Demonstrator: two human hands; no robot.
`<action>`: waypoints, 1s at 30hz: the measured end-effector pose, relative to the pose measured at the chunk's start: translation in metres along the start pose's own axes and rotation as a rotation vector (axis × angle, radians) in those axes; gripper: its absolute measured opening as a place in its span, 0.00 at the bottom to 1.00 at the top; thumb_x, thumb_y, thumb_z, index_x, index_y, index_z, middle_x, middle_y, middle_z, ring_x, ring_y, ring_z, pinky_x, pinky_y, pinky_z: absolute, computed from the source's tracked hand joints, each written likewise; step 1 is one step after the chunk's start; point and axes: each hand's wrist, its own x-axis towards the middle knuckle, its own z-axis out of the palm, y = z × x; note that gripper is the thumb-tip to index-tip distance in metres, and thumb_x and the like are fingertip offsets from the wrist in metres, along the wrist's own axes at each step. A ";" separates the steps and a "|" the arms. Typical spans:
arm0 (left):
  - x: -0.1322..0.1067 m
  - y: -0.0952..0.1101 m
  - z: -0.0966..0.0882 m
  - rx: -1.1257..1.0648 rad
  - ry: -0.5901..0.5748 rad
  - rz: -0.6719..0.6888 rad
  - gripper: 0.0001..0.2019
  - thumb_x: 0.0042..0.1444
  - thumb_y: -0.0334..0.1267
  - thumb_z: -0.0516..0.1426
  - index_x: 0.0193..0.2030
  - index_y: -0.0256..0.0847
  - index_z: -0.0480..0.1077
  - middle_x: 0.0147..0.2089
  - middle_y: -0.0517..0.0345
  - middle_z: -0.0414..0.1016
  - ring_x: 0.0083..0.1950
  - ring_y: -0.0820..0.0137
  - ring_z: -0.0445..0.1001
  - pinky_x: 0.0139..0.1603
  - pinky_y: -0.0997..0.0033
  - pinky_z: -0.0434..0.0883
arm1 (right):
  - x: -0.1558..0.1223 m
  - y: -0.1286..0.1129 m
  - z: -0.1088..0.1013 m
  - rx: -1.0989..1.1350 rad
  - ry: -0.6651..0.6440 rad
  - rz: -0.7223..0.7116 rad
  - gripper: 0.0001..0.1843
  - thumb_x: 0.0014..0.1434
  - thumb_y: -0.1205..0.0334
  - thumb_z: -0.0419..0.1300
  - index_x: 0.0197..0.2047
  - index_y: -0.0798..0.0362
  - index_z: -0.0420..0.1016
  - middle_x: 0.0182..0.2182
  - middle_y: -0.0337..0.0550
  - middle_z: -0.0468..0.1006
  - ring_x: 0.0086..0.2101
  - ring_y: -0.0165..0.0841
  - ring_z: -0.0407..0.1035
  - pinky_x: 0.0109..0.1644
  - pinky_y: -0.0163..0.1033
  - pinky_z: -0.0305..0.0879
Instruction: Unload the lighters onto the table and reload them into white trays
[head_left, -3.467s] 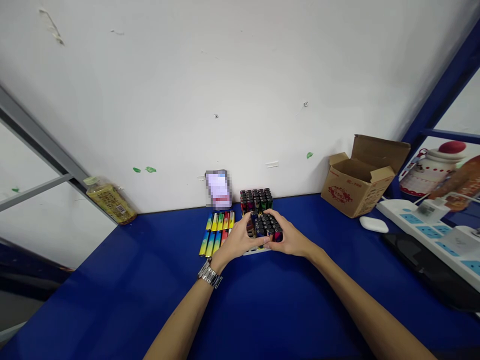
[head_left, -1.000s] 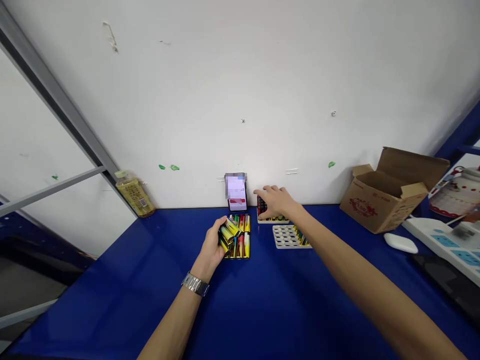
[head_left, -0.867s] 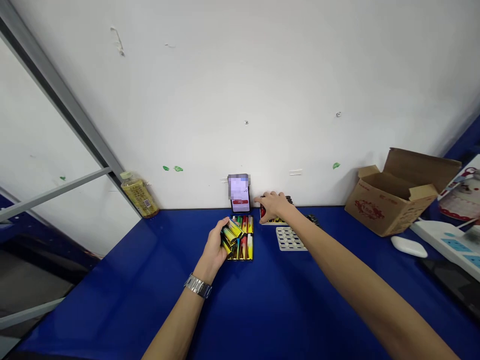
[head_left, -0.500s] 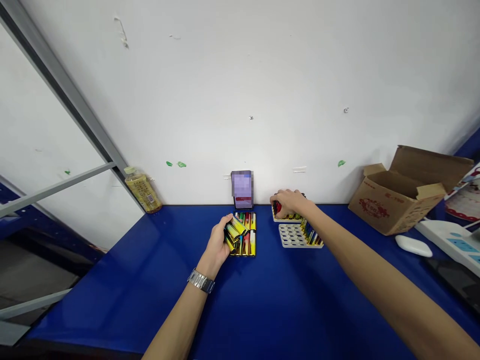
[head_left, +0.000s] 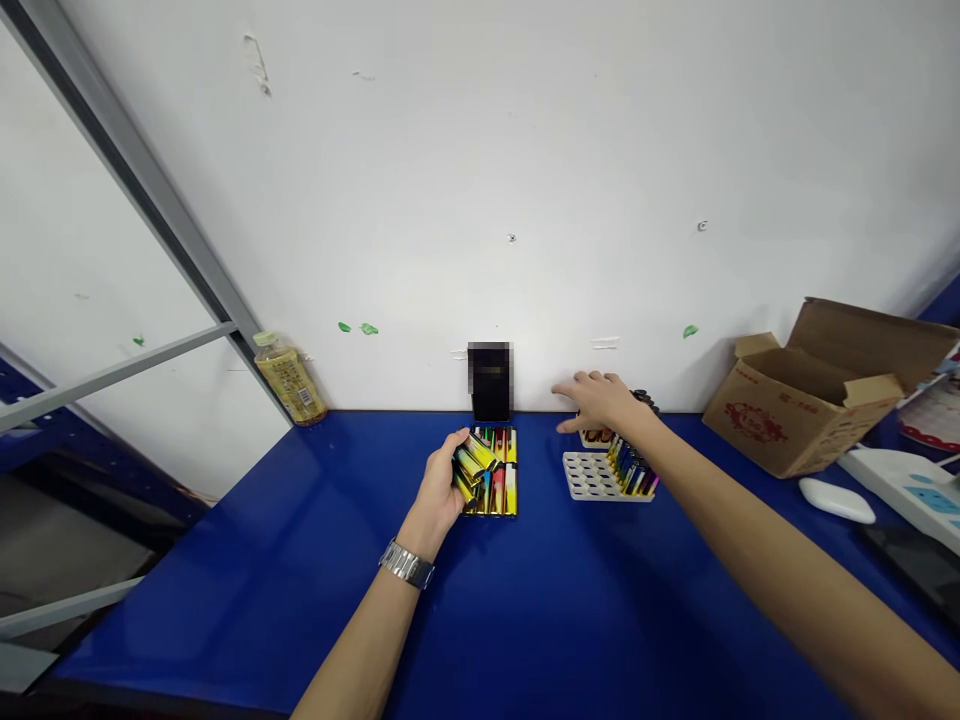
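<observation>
My left hand point(head_left: 441, 482) is closed round a small bundle of yellow and multicoloured lighters point(head_left: 471, 464). It rests against a row of the same lighters lying flat point(head_left: 501, 478) on the blue table point(head_left: 525, 620). To the right stands a white tray with round holes point(head_left: 589, 476); only its right side holds upright lighters point(head_left: 634, 470). Behind it, by the wall, a second tray of lighters point(head_left: 598, 437) is mostly hidden under my right hand point(head_left: 602, 401). That hand hovers over it with fingers stretched out, holding nothing.
A dark phone point(head_left: 489, 382) leans on the wall behind the flat lighters. A yellow drink bottle point(head_left: 289, 380) stands at the back left. On the right are an open cardboard box point(head_left: 817, 400), a white oval object point(head_left: 836, 498) and a power strip point(head_left: 907, 490).
My right hand slid the rear tray of lighters rightward along the wall and then opened above it. The phone screen went dark. My left hand kept its bundle.
</observation>
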 end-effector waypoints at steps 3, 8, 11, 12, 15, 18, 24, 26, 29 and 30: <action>-0.001 0.000 0.001 -0.001 0.009 0.017 0.04 0.53 0.32 0.59 0.29 0.35 0.69 0.26 0.56 0.76 0.26 0.70 0.76 0.30 0.71 0.77 | 0.002 -0.026 -0.001 -0.109 0.199 -0.116 0.33 0.63 0.45 0.51 0.69 0.37 0.49 0.52 0.57 0.69 0.47 0.51 0.64 0.47 0.50 0.55; -0.001 -0.001 -0.001 0.015 0.004 0.030 0.05 0.52 0.32 0.60 0.27 0.36 0.68 0.26 0.55 0.76 0.25 0.69 0.76 0.29 0.69 0.76 | 0.014 -0.056 0.008 -0.169 0.228 -0.104 0.33 0.66 0.46 0.47 0.70 0.32 0.38 0.51 0.56 0.68 0.46 0.48 0.63 0.45 0.46 0.53; 0.002 -0.002 -0.002 0.017 0.001 0.036 0.05 0.49 0.32 0.62 0.27 0.36 0.68 0.26 0.56 0.76 0.26 0.70 0.76 0.29 0.71 0.76 | 0.018 -0.060 0.012 -0.116 0.259 0.042 0.33 0.66 0.48 0.46 0.71 0.35 0.37 0.48 0.56 0.69 0.45 0.48 0.64 0.44 0.46 0.55; 0.002 -0.002 -0.003 0.021 -0.006 0.039 0.05 0.48 0.32 0.62 0.27 0.35 0.69 0.26 0.57 0.76 0.25 0.71 0.76 0.29 0.72 0.76 | 0.017 -0.061 0.012 -0.092 0.281 0.076 0.33 0.67 0.49 0.46 0.71 0.36 0.38 0.47 0.57 0.69 0.44 0.48 0.65 0.43 0.45 0.55; 0.003 -0.004 -0.002 0.058 -0.035 0.047 0.06 0.47 0.32 0.63 0.27 0.34 0.70 0.26 0.56 0.76 0.25 0.71 0.75 0.30 0.72 0.76 | 0.007 -0.066 0.007 0.061 0.330 0.088 0.31 0.67 0.51 0.45 0.71 0.43 0.44 0.46 0.58 0.70 0.43 0.47 0.66 0.41 0.43 0.57; 0.000 -0.006 -0.001 0.123 -0.066 0.067 0.08 0.45 0.33 0.64 0.26 0.34 0.69 0.25 0.56 0.76 0.25 0.71 0.75 0.31 0.72 0.76 | -0.014 -0.077 0.005 0.459 0.293 0.011 0.25 0.68 0.51 0.42 0.62 0.52 0.62 0.38 0.51 0.75 0.35 0.39 0.69 0.36 0.38 0.58; -0.006 -0.013 0.000 0.261 -0.145 0.134 0.11 0.41 0.35 0.66 0.25 0.34 0.69 0.21 0.59 0.73 0.22 0.72 0.73 0.27 0.72 0.73 | -0.051 -0.096 0.023 1.243 -0.026 -0.083 0.16 0.62 0.53 0.51 0.36 0.56 0.73 0.16 0.34 0.65 0.18 0.27 0.61 0.24 0.32 0.55; -0.006 -0.015 -0.001 0.317 -0.185 0.149 0.11 0.41 0.37 0.67 0.27 0.33 0.70 0.22 0.58 0.73 0.22 0.71 0.73 0.26 0.72 0.72 | -0.055 -0.097 0.031 1.408 -0.058 -0.060 0.16 0.60 0.52 0.53 0.39 0.56 0.72 0.16 0.32 0.64 0.17 0.27 0.60 0.21 0.31 0.54; -0.007 -0.017 0.001 0.375 -0.208 0.161 0.12 0.40 0.37 0.67 0.27 0.32 0.71 0.23 0.55 0.75 0.22 0.71 0.73 0.25 0.72 0.72 | -0.055 -0.094 0.043 1.463 0.023 -0.052 0.18 0.60 0.50 0.52 0.36 0.56 0.73 0.19 0.34 0.65 0.18 0.27 0.60 0.21 0.32 0.54; -0.008 -0.017 0.002 0.381 -0.206 0.161 0.12 0.40 0.37 0.67 0.27 0.32 0.72 0.24 0.54 0.75 0.22 0.71 0.73 0.25 0.72 0.72 | -0.055 -0.093 0.047 1.446 0.083 -0.025 0.19 0.60 0.49 0.51 0.34 0.56 0.72 0.20 0.35 0.66 0.18 0.27 0.60 0.22 0.32 0.55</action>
